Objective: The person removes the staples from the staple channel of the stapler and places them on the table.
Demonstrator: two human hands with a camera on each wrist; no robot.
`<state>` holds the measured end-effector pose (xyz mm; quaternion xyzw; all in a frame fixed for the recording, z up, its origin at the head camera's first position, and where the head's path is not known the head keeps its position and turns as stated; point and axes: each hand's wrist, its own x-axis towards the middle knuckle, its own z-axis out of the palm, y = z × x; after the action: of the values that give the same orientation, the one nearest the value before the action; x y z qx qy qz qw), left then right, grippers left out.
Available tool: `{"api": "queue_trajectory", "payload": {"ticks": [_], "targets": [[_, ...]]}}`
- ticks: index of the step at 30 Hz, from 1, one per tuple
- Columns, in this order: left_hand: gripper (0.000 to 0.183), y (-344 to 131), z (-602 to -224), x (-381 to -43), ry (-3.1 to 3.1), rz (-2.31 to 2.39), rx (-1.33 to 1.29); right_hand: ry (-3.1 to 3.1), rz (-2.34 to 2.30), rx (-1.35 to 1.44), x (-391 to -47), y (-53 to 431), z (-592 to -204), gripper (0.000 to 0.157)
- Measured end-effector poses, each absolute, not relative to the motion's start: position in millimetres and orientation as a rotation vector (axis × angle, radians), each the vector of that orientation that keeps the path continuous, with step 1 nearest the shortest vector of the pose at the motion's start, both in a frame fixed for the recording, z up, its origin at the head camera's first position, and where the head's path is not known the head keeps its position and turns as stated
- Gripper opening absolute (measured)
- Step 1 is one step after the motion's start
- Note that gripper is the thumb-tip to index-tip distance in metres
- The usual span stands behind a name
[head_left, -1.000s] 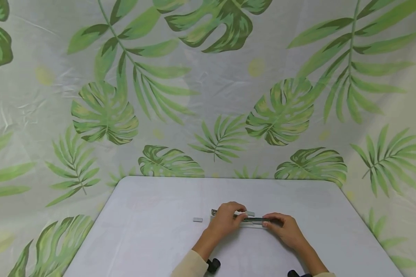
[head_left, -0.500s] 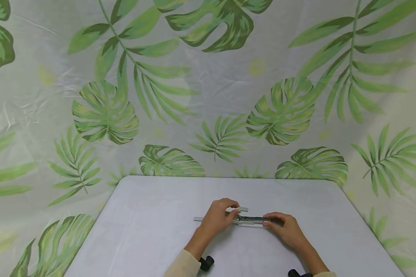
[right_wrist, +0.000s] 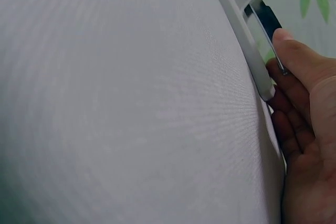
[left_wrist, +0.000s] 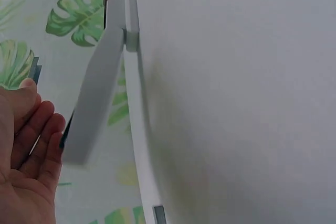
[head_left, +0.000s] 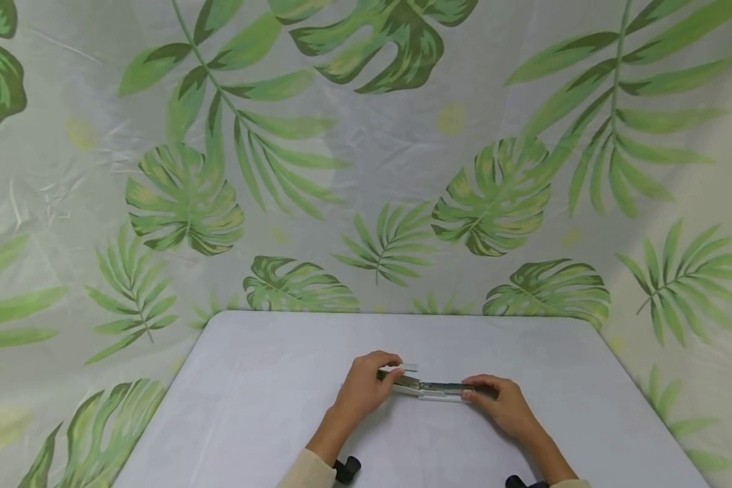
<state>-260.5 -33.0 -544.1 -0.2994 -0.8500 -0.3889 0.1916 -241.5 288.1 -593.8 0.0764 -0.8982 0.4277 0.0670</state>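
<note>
An opened stapler (head_left: 448, 388) lies across the middle of the table, its pale top cover (left_wrist: 100, 85) folded back to the left. My right hand (head_left: 500, 401) grips the stapler's right end. In the right wrist view, the thumb (right_wrist: 296, 51) presses its dark upper part, with fingers under the base. Between thumb and fingers, my left hand (head_left: 362, 386) pinches a short grey staple strip (head_left: 409, 367) above and behind the stapler. The same strip (left_wrist: 35, 71) shows past the thumb in the left wrist view, where the other fingers curl near the cover's free end.
A second staple strip (left_wrist: 159, 214) lies on the white table (head_left: 268, 407), mostly hidden behind the left hand in the head view. Behind the table's far edge hangs a leaf-patterned cloth (head_left: 378, 169).
My left hand has moved left with the staple strip, uncovering more of the stapler and covering the strip on the table. The right hand stays at the stapler's right end.
</note>
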Motion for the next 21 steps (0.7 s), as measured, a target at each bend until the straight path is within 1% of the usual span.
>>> {"api": "queue_trajectory", "payload": {"ticks": [5,21], "targets": [[0.021,-48,-548,-259,-2.378,-1.082,-0.801,-2.718,1.26,0.224,-241,289,-595,0.022],[0.02,-92,-539,-255,-2.404,-1.064,-0.658,-2.721,1.27,0.227,-243,288,-596,0.022]]}}
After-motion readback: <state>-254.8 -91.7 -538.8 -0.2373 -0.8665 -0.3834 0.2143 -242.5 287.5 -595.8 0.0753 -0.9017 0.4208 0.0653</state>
